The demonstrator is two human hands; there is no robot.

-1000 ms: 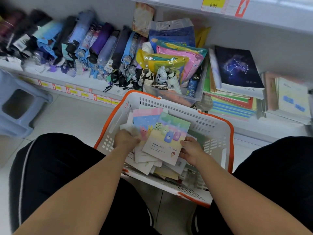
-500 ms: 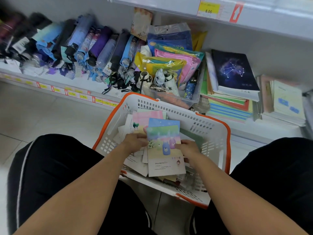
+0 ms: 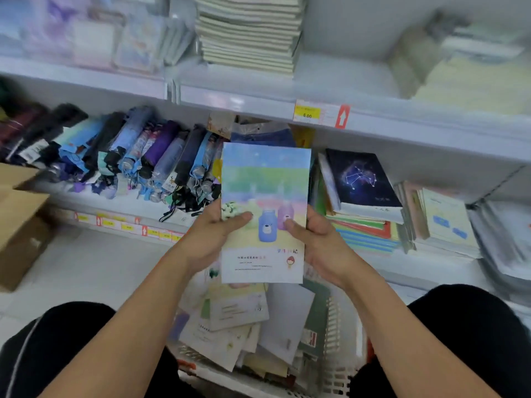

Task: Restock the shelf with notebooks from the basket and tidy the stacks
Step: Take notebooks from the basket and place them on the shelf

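I hold a pastel notebook (image 3: 264, 196) with jar pictures upright in front of the shelves. My left hand (image 3: 214, 234) grips its left edge, thumb on the cover. My right hand (image 3: 316, 239) grips its right edge, thumb on the cover too. Below, between my knees, the white and orange basket (image 3: 336, 377) holds several loose notebooks (image 3: 244, 320). On the lower shelf at the right lie stacks topped by a dark constellation notebook (image 3: 365, 179) and a pale notebook stack (image 3: 445, 222). A tall stack of cream notebooks (image 3: 250, 30) stands on the upper shelf.
Folded umbrellas (image 3: 120, 156) fill the lower shelf's left half. A yellow 6.00 price tag (image 3: 307, 112) sits on the upper shelf edge. A cardboard box (image 3: 20, 222) stands on the floor at left. Blurred packaged goods (image 3: 94, 35) occupy the upper shelf's left.
Both hands lifted the pastel notebook out of the basket and up in front of the shelves. My view tilted upward, bringing the upper shelf into sight.
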